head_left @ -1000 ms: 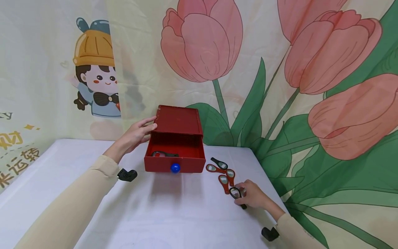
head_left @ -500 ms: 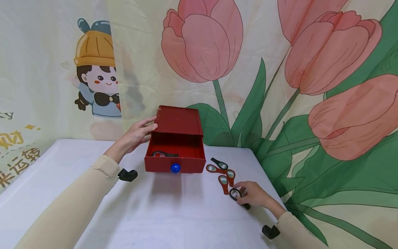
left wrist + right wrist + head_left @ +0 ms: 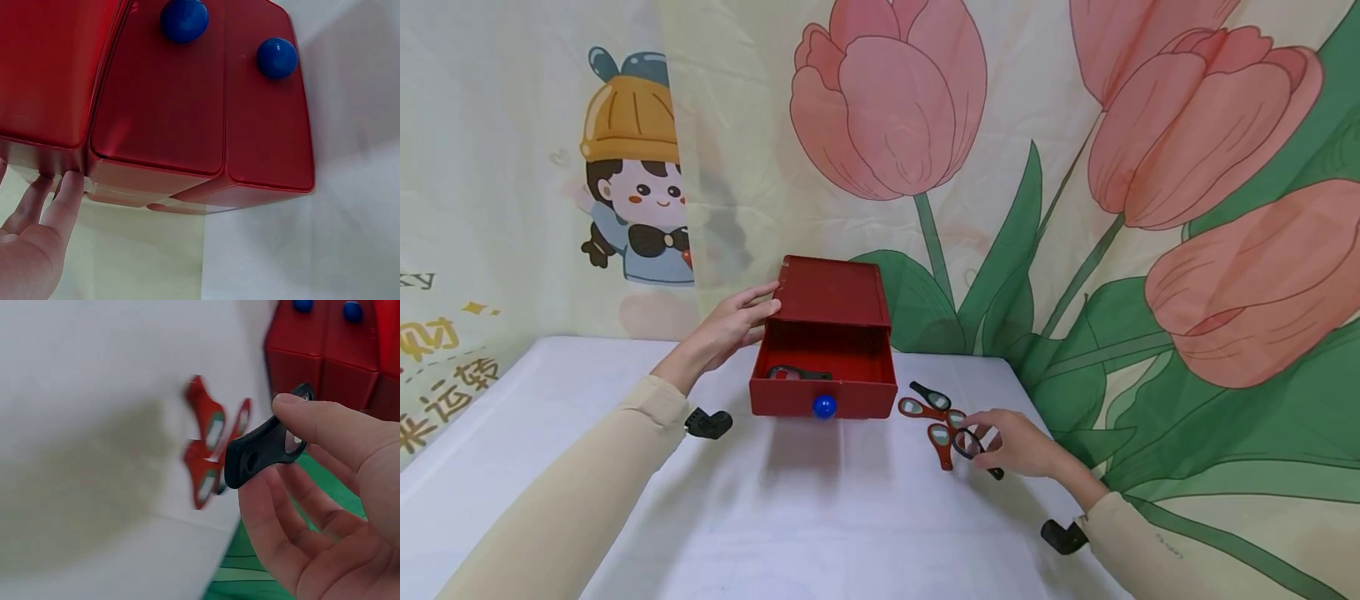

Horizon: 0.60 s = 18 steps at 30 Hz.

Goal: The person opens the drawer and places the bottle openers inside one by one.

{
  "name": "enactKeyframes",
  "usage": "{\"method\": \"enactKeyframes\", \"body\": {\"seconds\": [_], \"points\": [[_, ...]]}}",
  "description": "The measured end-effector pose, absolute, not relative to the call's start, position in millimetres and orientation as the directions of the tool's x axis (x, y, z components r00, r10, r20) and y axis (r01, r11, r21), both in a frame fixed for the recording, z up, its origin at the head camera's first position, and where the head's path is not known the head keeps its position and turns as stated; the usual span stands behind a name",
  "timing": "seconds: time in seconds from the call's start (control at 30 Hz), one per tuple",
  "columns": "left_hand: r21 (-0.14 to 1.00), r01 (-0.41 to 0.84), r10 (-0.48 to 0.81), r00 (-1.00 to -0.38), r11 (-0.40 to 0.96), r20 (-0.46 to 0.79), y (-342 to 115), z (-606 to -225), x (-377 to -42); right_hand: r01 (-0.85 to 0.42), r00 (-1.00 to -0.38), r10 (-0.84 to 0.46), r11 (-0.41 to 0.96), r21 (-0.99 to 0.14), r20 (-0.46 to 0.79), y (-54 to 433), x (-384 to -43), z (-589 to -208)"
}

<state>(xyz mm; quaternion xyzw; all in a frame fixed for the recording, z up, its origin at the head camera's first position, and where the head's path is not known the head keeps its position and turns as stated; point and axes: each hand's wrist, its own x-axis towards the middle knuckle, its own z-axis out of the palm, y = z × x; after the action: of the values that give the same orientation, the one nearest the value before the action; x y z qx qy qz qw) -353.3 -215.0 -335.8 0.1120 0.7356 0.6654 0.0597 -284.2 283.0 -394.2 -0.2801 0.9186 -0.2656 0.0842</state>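
A red drawer box [image 3: 832,292] stands on the table with its top drawer [image 3: 782,400] pulled out. My left hand [image 3: 722,333] touches the box's left side with its fingers extended; the left wrist view has the fingertips [image 3: 72,181] against the side wall. Inside the drawer lies a black-handled magnifying glass [image 3: 811,374]. Between thumb and fingers, my right hand [image 3: 1022,446] pinches a black magnifying glass [image 3: 265,440], held above the table in the right wrist view. Close by lie several red magnifying glasses, one of them [image 3: 940,448] nearest the front, and another black one [image 3: 931,395].
Two lower drawers with blue knobs [image 3: 277,58] appear shut in the left wrist view. The white-covered table [image 3: 775,533] ends at a tulip-printed backdrop [image 3: 910,108] behind the box. A black wrist device [image 3: 707,422] sits beside the left cuff.
My right hand has lifted the black magnifying glass and moved it slightly away from me, over towards the red ones. The left hand and the drawer box have stayed put.
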Motion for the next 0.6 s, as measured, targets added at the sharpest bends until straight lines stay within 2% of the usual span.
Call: {"method": "enactKeyframes", "body": {"seconds": [0.6], "points": [[0.990,0.087,0.238,-0.969,0.109,0.059,-214.0,-336.3,-351.9,-0.624,-0.759,-0.649,0.701,-0.345,0.053,227.5,-296.0,-281.5]]}}
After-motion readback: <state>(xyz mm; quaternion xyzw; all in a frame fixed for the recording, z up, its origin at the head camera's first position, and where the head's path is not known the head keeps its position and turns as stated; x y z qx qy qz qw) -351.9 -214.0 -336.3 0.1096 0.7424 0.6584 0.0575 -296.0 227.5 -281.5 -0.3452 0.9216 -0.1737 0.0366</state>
